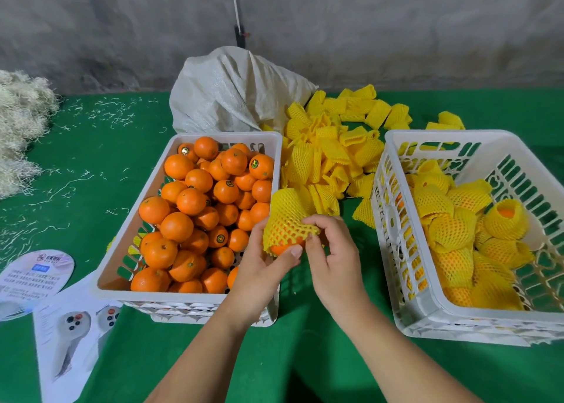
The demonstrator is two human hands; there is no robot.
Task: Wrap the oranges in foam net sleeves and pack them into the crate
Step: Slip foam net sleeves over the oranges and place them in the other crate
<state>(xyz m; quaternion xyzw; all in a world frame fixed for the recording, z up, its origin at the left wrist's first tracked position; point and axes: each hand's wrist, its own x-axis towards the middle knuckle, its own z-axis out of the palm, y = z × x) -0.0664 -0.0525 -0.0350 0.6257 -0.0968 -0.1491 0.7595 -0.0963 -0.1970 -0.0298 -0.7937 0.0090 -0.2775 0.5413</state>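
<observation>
Both hands gripped one orange (pixel 282 248) above the green surface (pixel 91 164): left hand (pixel 265 267) cupped it, right hand (pixel 331 254) pinched the yellow foam net sleeve (pixel 288 216) stretched over its top (mesh open, orange bottom bare). It sat between the crate of bare oranges (pixel 189 292) and the crate of wrapped ones (pixel 387 219).

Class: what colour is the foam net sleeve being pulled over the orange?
Yellow foam net sleeve, clearest in the head view.
</observation>
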